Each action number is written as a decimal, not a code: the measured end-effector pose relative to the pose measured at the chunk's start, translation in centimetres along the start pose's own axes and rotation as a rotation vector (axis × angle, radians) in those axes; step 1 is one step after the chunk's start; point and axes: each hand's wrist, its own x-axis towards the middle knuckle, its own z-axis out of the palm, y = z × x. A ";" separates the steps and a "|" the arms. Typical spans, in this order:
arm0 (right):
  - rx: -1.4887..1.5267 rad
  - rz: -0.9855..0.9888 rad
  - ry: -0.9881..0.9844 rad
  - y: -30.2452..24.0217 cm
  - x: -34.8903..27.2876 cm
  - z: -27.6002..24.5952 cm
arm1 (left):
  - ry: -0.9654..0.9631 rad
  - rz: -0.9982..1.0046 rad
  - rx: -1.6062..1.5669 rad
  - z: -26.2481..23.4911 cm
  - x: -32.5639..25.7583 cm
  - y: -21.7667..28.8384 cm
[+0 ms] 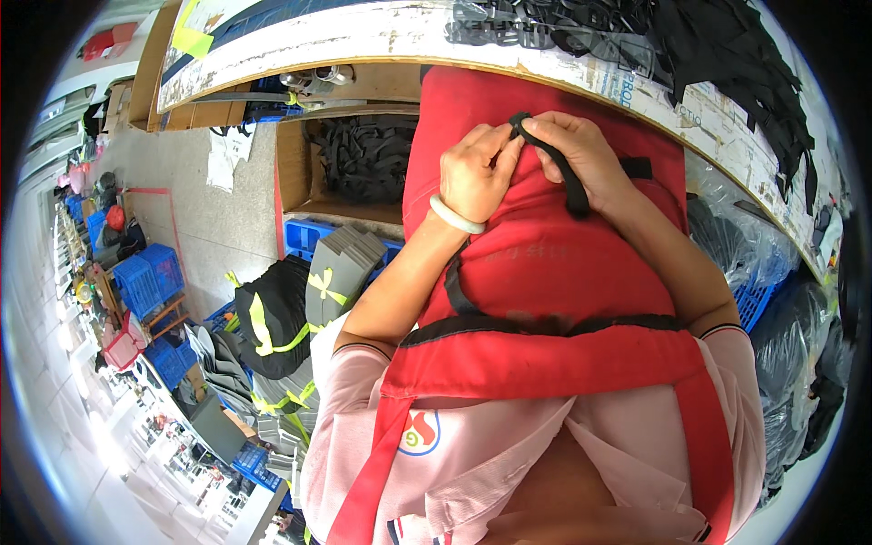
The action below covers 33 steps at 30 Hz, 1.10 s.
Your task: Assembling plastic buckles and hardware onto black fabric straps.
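Over my lap, on the red apron [545, 318], both hands meet at a black fabric strap [568, 171]. My left hand [477, 168], a pale bangle at its wrist, pinches the strap's upper end between closed fingertips. Close beside it, my right hand [581, 154] grips the same strap with thumb and fingers. From there the strap's loose end hangs down across the apron. A small looped or folded part shows between the fingertips; its details are too small to make out.
Ahead, a worn white table [363, 68] holds a heap of black strips [727, 54]. A cardboard box [292, 173] of black straps [363, 154] stands front left. Bundled grey pieces [341, 268] lie by my left arm; plastic-wrapped bags [786, 336] are at my right.
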 end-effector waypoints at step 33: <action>-0.526 -0.274 0.064 -2.3 -2.4 1.4 | 0.033 -0.610 -0.897 -0.3 0.6 0.7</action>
